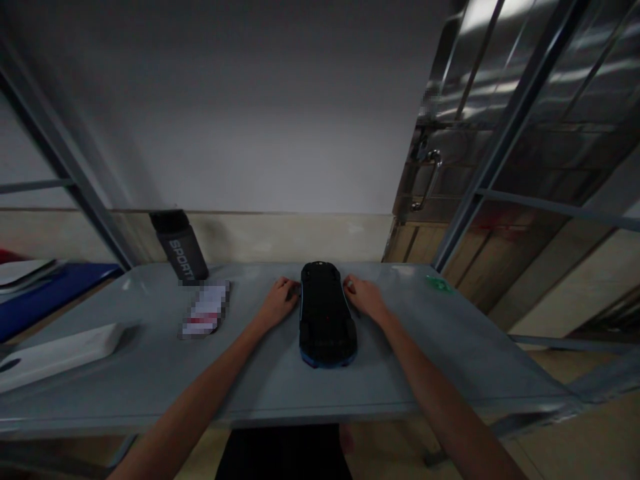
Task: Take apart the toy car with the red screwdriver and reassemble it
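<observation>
Blue surface [95, 272]: far left edge of the frame, a white item lying on it.

White case [60, 357]: long, low, lower left of the frame, on the grey table [135, 380].

Bottle [179, 247]: dark, lettered "SPORT", left of centre, leaning in view, near the wall [260, 153].

Flat item [207, 307]: pixelated, red band near its lower end, below the bottle.

Left hand [280, 300]: centre of the frame, at the car's left side. Forearm bare, rising slantwise from the lower left; back of the hand up, fingers curled and drawn together toward the car's edge. Cannot tell whether they grip it.

Car [326, 313]: toy, black face up, blue along the edges; on the table, just right of the frame's centre, lengthwise between the hands.

Right hand [364, 297]: right of centre, at the car's right side, near its far end. Forearm bare, rising slantwise from the lower right; fingers bent inward and close together against the edge. Cannot tell how firmly they hold.

Green item [439, 283]: small, right of centre, near the table's far right corner.

Door handle [433, 180]: metal, upper right.
</observation>
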Available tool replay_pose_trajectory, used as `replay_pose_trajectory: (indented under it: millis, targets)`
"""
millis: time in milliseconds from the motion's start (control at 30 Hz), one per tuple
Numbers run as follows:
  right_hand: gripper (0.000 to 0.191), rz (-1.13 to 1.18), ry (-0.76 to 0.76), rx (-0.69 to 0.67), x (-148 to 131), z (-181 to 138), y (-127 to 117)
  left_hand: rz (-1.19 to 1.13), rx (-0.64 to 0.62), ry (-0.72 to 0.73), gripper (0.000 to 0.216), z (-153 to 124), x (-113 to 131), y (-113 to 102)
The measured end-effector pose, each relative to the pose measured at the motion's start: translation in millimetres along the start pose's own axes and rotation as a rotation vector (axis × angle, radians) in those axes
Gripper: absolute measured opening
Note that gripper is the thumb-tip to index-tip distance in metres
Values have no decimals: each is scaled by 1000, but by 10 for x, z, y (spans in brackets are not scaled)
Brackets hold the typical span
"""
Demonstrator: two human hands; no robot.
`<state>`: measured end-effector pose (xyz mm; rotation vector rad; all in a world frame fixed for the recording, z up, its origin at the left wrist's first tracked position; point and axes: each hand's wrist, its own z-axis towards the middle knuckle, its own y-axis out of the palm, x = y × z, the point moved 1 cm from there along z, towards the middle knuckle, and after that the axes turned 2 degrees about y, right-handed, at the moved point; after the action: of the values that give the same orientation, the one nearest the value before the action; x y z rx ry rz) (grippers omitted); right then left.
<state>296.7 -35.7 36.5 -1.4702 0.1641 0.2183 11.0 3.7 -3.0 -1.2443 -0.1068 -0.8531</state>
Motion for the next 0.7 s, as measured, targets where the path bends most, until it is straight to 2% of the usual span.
replay_pose_trajectory:
  millis: [500,600,700]
  targets:
    - [25,55,37,32,-29,-8,-9,48,-2,10,33,1,-41,17]
    - [28,104,74,57,-66,-53,-97,59,6,10,33,15,-58,29]
    - [38,159,128,124,-160,-346,-326,69,10,11,33,38,-82,47]
